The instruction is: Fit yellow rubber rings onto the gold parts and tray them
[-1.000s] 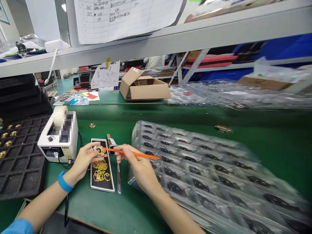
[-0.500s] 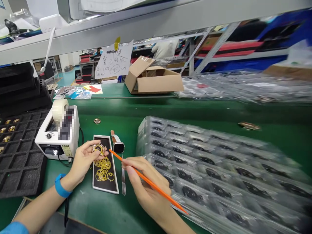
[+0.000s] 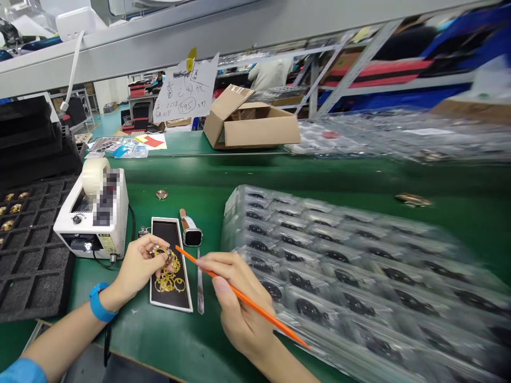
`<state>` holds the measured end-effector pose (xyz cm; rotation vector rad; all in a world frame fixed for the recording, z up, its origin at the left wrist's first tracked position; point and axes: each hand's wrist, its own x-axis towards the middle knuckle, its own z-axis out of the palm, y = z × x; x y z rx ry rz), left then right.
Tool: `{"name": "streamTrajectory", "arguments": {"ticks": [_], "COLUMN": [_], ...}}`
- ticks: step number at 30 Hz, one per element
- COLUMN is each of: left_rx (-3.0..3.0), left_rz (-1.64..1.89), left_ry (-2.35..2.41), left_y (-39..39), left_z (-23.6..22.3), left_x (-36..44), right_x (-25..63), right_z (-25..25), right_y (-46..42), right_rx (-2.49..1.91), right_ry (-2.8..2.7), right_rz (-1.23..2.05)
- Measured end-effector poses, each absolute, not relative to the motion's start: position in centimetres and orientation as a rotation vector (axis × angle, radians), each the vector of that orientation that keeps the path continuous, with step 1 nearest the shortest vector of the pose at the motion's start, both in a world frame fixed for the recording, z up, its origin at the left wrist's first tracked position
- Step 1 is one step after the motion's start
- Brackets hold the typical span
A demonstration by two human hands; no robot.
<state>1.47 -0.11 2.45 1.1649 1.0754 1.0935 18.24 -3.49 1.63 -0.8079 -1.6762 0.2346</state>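
Observation:
My left hand (image 3: pixel 140 266), with a blue band at the wrist, grips a round gold watch part (image 3: pixel 163 253) between thumb and fingers. It is held above a white-rimmed tray (image 3: pixel 190 300) with a black bottom, where several thin yellow rings (image 3: pixel 170 284) lie in a heap. In my right hand (image 3: pixel 243 303) is a slim orange stick (image 3: pixel 261 312), its pointed tip close to the gold part and apart from it. A smartwatch (image 3: pixel 193 236) with a brown and white strap lies beyond the tray's right side, and metal tweezers (image 3: pixel 200 287) rest beside the tray.
A white tape dispenser (image 3: pixel 96 213) stands to the left, next to a black foam tray (image 3: pixel 43 290) with gold parts. Stacked clear blister trays (image 3: pixel 319 255) with black parts fill the right. Loose gold parts (image 3: pixel 162 194) lie behind. An open cardboard box (image 3: pixel 261 131) sits on the back ledge.
The gold part has tilted in my left hand and sits slightly lower over the tray. My right hand and the orange stick have shifted slightly left. The whole view has moved a little.

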Motion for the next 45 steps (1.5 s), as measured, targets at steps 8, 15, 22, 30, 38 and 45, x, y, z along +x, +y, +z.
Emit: {"name": "streamTrajectory", "arguments": {"ticks": [8, 15, 22, 30, 38, 45], "left_rx": [1.143, 1.289, 1.738, 1.706, 1.372, 1.230], "left_rz": [1.116, 1.126, 1.112, 1.139, 1.248, 1.373], "left_ry": [1.043, 1.125, 1.159, 1.205, 1.233, 1.063], "left_y": [-0.7, -1.9, -2.7, -2.4, -0.8, -0.5], "left_z": [2.1, 1.5, 1.0, 1.3, 1.5, 2.2], "left_x": [2.4, 2.9, 2.2, 2.3, 1.8, 1.7], "right_x": [16.8, 16.1, 16.2, 16.2, 15.6, 15.8], "right_z": [0.3, -0.2, 0.5, 0.6, 0.9, 0.9], "right_y": [-3.0, -2.3, -2.4, -2.1, -3.2, -3.0], "right_rx": [-0.961, -1.110, -1.094, -0.951, -0.871, -1.069], "right_ry": [-1.846, -1.806, -1.786, -1.829, -1.792, -1.660], "right_rz": [0.074, -0.076, 0.021, 0.147, 0.443, 0.902]}}
